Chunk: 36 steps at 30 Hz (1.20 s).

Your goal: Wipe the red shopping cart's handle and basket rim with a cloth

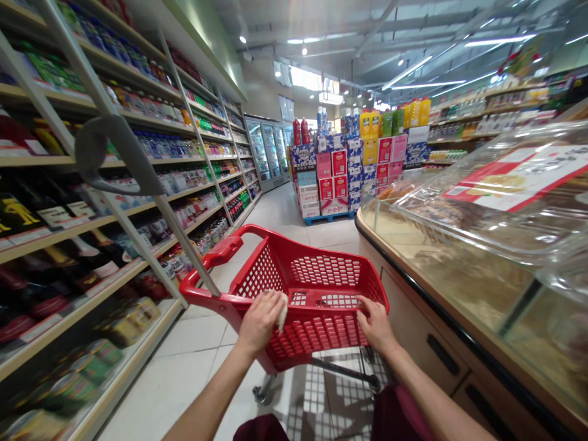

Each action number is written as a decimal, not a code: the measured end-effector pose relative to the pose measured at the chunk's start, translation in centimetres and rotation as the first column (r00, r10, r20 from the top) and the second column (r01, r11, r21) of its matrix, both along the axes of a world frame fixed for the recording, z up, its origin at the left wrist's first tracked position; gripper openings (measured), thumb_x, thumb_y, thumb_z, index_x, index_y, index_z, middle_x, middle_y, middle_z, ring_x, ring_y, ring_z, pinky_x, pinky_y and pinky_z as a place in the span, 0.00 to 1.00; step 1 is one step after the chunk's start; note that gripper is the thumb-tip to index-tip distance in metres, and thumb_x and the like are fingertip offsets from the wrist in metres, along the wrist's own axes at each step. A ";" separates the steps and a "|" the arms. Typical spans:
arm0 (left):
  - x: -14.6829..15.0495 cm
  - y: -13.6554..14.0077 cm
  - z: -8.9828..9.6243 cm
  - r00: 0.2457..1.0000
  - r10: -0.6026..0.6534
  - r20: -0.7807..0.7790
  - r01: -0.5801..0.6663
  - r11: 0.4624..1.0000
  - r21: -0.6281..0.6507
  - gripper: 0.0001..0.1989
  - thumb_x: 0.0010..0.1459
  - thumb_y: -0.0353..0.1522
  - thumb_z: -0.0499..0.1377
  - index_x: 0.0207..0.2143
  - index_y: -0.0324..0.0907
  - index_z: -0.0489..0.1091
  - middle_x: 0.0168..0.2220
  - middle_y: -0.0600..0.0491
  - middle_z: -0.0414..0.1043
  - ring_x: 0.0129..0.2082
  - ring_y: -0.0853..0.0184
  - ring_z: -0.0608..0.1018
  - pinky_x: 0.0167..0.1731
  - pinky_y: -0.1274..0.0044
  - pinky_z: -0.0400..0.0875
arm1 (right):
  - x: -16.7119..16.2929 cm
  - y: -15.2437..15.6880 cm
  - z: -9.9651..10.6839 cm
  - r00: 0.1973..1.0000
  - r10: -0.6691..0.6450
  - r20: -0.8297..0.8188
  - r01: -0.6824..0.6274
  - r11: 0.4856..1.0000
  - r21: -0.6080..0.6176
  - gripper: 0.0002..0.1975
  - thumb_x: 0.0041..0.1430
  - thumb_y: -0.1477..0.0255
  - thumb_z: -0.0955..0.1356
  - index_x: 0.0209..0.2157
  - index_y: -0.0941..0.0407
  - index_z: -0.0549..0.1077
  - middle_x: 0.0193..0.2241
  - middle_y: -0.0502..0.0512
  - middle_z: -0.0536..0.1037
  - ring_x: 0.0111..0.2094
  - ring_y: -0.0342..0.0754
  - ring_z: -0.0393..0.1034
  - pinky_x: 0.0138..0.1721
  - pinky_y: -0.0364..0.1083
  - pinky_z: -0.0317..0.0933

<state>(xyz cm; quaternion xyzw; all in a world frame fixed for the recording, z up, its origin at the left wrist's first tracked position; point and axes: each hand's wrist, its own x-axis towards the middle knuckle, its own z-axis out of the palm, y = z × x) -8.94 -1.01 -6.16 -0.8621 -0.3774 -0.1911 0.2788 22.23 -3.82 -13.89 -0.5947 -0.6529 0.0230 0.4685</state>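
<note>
A red plastic shopping cart (pixel 321 327) with a perforated basket stands in front of me, side-on, its inside bare. My left hand (pixel 265 315) is closed around a crumpled white cloth (pixel 282 313) and presses it on the near rim, toward the handle end. Whether it is fabric or paper I cannot tell. Farther right along the same rim, my right hand (pixel 374 321) has its fingers curled over the edge and its thumb on the outer side. A long grey pole (pixel 184 236) with a grey loop handle (pixel 114 153) slants up from the cart's handle end.
Shelves (pixel 184 138) packed with bottles and cans line the left side. At right, close to the cart, is a glass-sided counter (pixel 413 282) with clear plastic food trays (pixel 496 190). Stacked drink boxes (pixel 340 177) stand ahead, with glass-door fridges (pixel 269 147) behind.
</note>
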 end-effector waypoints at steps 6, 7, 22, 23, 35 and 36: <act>-3.9 -0.4 0.0 0.976 0.157 0.149 -0.172 0.980 0.095 0.19 0.55 0.25 0.45 0.47 0.42 0.65 0.52 0.47 0.62 0.55 0.62 0.60 0.52 0.65 0.58 | -0.5 0.5 0.1 0.999 -0.053 0.009 0.053 0.998 0.026 0.15 0.50 0.70 0.59 0.39 0.58 0.68 0.31 0.55 0.75 0.31 0.48 0.67 0.41 0.51 0.55; -2.6 -0.4 -0.7 0.979 0.142 0.147 -0.155 0.984 0.083 0.19 0.55 0.25 0.45 0.47 0.42 0.65 0.52 0.48 0.63 0.56 0.63 0.60 0.52 0.66 0.59 | -0.6 0.5 0.1 0.999 -0.048 0.014 0.048 0.999 0.025 0.15 0.50 0.70 0.59 0.39 0.58 0.68 0.31 0.55 0.75 0.31 0.48 0.67 0.41 0.51 0.55; -0.4 0.1 -1.7 0.980 0.129 0.152 -0.143 0.986 0.085 0.18 0.55 0.24 0.45 0.44 0.42 0.67 0.50 0.48 0.65 0.54 0.64 0.62 0.51 0.68 0.60 | -0.4 0.6 0.4 1.000 -0.001 -0.023 0.001 1.000 -0.009 0.15 0.51 0.69 0.59 0.38 0.58 0.68 0.31 0.55 0.75 0.32 0.48 0.67 0.41 0.51 0.56; 0.9 0.0 -2.1 0.988 0.093 0.123 -0.100 0.993 0.056 0.18 0.54 0.24 0.45 0.44 0.42 0.67 0.50 0.49 0.65 0.54 0.64 0.62 0.51 0.70 0.61 | -0.4 0.6 0.4 1.000 0.010 -0.018 -0.010 1.000 -0.014 0.15 0.51 0.69 0.59 0.39 0.58 0.68 0.32 0.55 0.75 0.32 0.48 0.67 0.41 0.50 0.56; 1.3 0.8 -1.9 0.982 0.056 0.180 -0.067 0.996 0.053 0.17 0.53 0.23 0.46 0.43 0.39 0.68 0.47 0.46 0.68 0.50 0.62 0.67 0.50 0.68 0.61 | -0.4 0.3 0.3 0.999 0.007 0.033 -0.008 1.000 0.018 0.16 0.51 0.71 0.58 0.41 0.57 0.68 0.32 0.55 0.75 0.33 0.49 0.67 0.41 0.51 0.57; 3.1 0.6 -2.5 0.985 0.026 0.170 -0.033 0.999 0.033 0.17 0.53 0.23 0.47 0.43 0.39 0.67 0.47 0.46 0.68 0.50 0.62 0.67 0.50 0.68 0.62 | -0.4 0.2 0.2 0.998 0.018 0.054 -0.019 1.000 0.024 0.16 0.51 0.72 0.58 0.42 0.57 0.68 0.33 0.55 0.75 0.34 0.49 0.67 0.41 0.52 0.58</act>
